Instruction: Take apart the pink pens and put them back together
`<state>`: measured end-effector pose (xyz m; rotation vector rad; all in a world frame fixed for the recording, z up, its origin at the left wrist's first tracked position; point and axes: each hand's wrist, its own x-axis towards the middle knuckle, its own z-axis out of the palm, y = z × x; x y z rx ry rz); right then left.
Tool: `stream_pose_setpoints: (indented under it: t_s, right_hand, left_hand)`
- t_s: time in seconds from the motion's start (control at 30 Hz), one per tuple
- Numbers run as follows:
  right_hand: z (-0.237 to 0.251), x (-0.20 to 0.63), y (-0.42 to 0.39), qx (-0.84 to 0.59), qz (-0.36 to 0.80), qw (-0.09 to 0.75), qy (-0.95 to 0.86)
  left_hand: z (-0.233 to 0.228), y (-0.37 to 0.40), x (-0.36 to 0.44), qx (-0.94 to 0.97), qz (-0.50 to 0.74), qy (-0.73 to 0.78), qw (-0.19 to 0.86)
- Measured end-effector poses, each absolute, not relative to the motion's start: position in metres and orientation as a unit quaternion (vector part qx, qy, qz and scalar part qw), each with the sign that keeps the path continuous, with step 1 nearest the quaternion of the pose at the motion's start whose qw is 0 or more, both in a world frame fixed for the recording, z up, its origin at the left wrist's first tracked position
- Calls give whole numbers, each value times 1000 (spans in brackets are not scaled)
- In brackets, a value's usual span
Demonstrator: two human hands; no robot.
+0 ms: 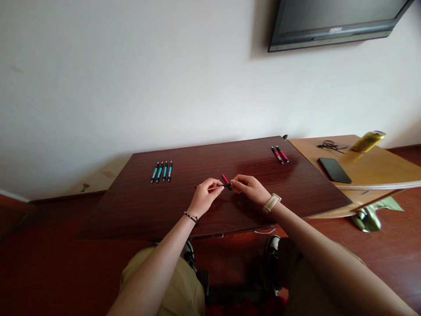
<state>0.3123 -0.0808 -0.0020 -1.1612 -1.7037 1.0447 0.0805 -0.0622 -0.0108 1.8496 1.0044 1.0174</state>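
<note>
My left hand (208, 193) is closed in a pinch on a thin stick that looks like a pen refill (215, 188). My right hand (247, 186) pinches the far end of a small black pen piece (227, 185), which meets the refill between the two hands. Just beyond the fingertips, a pink pen barrel (225, 178) lies on the dark wooden table. A tiny red tip (195, 186) shows left of my left hand; whether it belongs to the refill I cannot tell. The fingertips partly cover these parts.
Several blue-and-black pens (161, 172) lie in a row at the table's left. Two pink-and-black pens (280, 154) lie at the back right. On the adjoining light wood cabinet are a phone (334, 170), a black cable (331, 145) and a yellow can (368, 141). A television (335, 26) hangs above.
</note>
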Motion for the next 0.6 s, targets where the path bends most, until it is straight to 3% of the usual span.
stream_pose_setpoints:
  t_s: [0.43,0.6]
  right_hand:
    - [-2,312,-82,-467,382,395,-692]
    - [1,306,-85,-467,397,421,-669]
  left_hand:
    - [-7,-63,78,751,399,380,362]
    - [-11,-63,80,731,400,383,398]
